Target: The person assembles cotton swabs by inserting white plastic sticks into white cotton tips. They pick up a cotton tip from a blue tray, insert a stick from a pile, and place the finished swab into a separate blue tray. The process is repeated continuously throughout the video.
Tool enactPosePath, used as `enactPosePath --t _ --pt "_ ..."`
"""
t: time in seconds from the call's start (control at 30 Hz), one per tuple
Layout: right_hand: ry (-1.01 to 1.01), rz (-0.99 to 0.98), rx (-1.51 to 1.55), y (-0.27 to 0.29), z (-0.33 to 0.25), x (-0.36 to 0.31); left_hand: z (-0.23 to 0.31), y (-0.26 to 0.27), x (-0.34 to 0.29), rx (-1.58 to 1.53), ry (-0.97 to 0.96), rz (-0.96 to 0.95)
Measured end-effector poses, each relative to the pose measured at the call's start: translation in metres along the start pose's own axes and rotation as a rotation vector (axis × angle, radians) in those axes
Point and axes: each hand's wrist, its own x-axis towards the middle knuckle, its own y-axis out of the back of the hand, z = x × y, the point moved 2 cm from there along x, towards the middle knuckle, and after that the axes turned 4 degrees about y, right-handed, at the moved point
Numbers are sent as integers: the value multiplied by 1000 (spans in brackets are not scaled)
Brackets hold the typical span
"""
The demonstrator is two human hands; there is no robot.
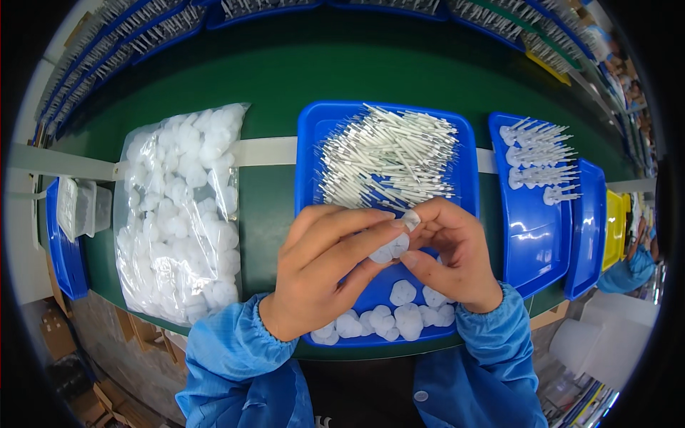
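Both my hands meet over the near half of a blue tray. Between the thumb and fingers of my left hand is a thin white lobed disc piece. My right hand is closed, its fingertips pinching the same white cluster at its upper right edge; whether this is one piece or two I cannot tell. Beyond the hands, a heap of thin white sticks with metallic-looking tips fills the tray's far part. Loose white lobed discs lie along its near edge, below my hands.
A clear plastic bag full of similar white discs lies on the green table at left. To the right, a blue tray holds rows of sticks joined to white discs. Several filled trays line the far edge.
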Motion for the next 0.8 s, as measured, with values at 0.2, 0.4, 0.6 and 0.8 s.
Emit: enactPosePath --t 0.2,0.4,0.6,0.8 --pt "-36 -8 80 4 5 -1 0 -2 0 -22 -21 -27" --pt "-32 9 21 0 3 -1 -1 -4 -3 16 -25 -4" --pt "-34 18 74 -3 4 -1 0 -4 -2 16 -19 -6" --pt "-31 26 78 1 7 -3 1 -5 -1 12 -20 -22"
